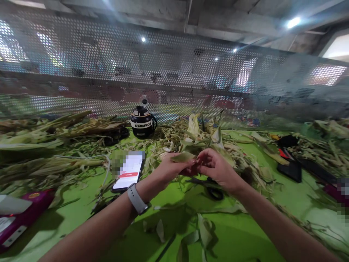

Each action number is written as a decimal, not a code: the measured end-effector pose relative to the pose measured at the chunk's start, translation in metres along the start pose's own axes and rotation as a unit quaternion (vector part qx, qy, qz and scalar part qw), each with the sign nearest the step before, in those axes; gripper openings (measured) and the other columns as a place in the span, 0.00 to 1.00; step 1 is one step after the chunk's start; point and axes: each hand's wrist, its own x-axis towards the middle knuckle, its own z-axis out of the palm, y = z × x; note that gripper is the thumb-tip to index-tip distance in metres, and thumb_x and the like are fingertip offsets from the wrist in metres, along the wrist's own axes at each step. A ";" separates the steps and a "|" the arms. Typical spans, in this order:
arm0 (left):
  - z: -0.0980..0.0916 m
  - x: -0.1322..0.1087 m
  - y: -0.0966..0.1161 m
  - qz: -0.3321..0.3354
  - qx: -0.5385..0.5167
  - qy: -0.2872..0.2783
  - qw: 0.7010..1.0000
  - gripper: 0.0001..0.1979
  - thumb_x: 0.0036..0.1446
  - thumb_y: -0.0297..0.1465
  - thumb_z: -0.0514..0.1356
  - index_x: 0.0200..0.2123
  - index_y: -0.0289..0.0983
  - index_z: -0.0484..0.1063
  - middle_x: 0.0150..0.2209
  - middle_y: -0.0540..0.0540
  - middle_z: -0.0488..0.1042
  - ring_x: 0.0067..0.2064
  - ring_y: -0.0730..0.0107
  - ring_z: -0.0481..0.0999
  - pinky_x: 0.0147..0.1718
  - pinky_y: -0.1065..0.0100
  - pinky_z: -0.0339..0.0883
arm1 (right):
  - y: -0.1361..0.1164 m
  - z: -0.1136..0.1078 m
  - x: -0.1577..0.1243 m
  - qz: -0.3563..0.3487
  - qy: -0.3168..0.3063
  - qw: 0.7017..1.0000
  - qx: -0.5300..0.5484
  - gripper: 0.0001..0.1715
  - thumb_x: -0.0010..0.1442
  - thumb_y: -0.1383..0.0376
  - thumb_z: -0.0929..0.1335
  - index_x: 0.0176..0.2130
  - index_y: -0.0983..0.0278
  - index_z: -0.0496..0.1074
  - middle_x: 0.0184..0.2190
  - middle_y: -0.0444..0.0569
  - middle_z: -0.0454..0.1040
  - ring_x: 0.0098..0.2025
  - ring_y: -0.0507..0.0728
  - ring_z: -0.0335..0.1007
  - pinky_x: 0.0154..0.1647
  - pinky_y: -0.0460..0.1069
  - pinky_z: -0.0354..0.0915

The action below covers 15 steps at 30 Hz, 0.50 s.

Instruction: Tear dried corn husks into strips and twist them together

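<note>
holding a pale green husk leaf (183,157) in the left hand (169,170), along the top of thumb and fingers. meeting the left fingertips with the right hand (218,170), fingers curled narrow, though cannot tell whether around anything. with scissors (215,193) just under the right hand, a heap of husks (176,134) beyond both.
</note>
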 end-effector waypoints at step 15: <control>-0.004 -0.002 -0.003 -0.057 -0.050 -0.075 0.994 0.10 0.41 0.27 0.69 0.31 0.32 0.76 0.30 0.46 0.77 0.32 0.72 0.75 0.39 0.68 0.67 | -0.003 0.002 -0.001 0.158 -0.007 0.959 0.236 0.17 0.43 0.72 0.72 0.34 0.63 0.67 0.29 0.40 0.70 0.28 0.47 0.67 0.27 0.41 0.61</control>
